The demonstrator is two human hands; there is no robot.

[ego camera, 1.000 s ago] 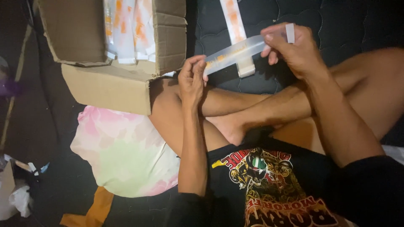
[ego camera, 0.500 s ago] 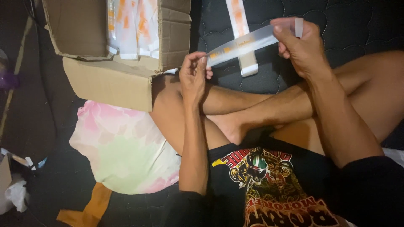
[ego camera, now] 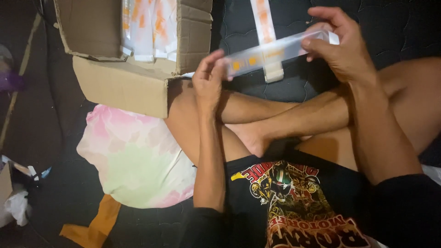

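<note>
1. Long clear packet (ego camera: 275, 53) held level between both hands above crossed legs, over a dark quilted mat (ego camera: 404, 32); orange marks visible through the wrap.
2. Right hand (ego camera: 340, 48): fingers closed on the packet's far end, thumb underneath, grip firm.
3. Left hand (ego camera: 209, 80): fingertips pinched lightly on the near end, palm clear of it. Judged the weaker hold.
4. Risk: slick film could slip from the left pinch, leaving the packet swinging from the right hand and dropping onto the legs or mat.
5. Risk: pull from both ends could bend or crease the packet at its unsupported middle.
6. A second packet (ego camera: 266, 32) lying on the mat directly beneath; possible mix-up or knock if the held one sags.
7. Cardboard box (ego camera: 124, 85) beside the left knee, flaps open, lying on its side or tilted. Contents: several similar white-and-orange packets (ego camera: 144, 27) packed together; count not discernible.
8. Box flap resting near a pink-and-green pillow (ego camera: 138, 156); contact uncertain.
</note>
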